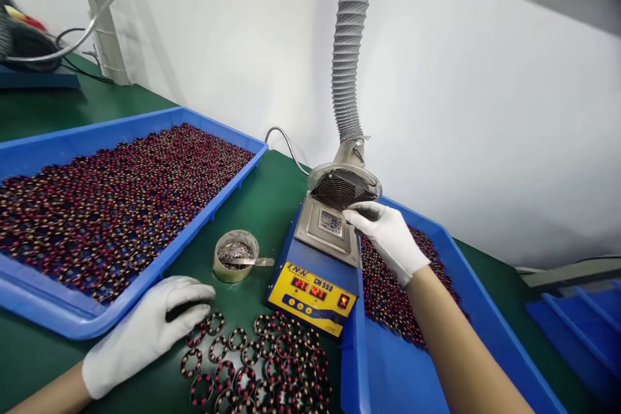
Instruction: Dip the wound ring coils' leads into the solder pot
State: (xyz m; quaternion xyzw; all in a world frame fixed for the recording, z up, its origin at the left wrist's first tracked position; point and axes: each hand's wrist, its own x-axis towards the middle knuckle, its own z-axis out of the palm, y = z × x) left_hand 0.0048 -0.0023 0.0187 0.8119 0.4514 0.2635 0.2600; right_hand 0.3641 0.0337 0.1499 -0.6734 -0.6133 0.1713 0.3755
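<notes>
White gloves cover both hands. My left hand [154,330] rests low at the left, thumb and fingers apart, its fingertips beside the loose rings [245,378] on the green table. My right hand [385,234] is above the right edge of the metal top of a blue and yellow heating unit [313,294], thumb and fingertips together near its small silvery square pool [330,222]; anything between them is too small to make out. A round tub [233,272] of grey bits holds a flat metal scraper [257,262], left of the unit.
A large blue tray [194,223] full of rings lies at the left, and another blue tray [490,330] with rings at the right, under my right forearm. A grey ribbed hose [347,58] with a round hood [376,186] stands behind the unit.
</notes>
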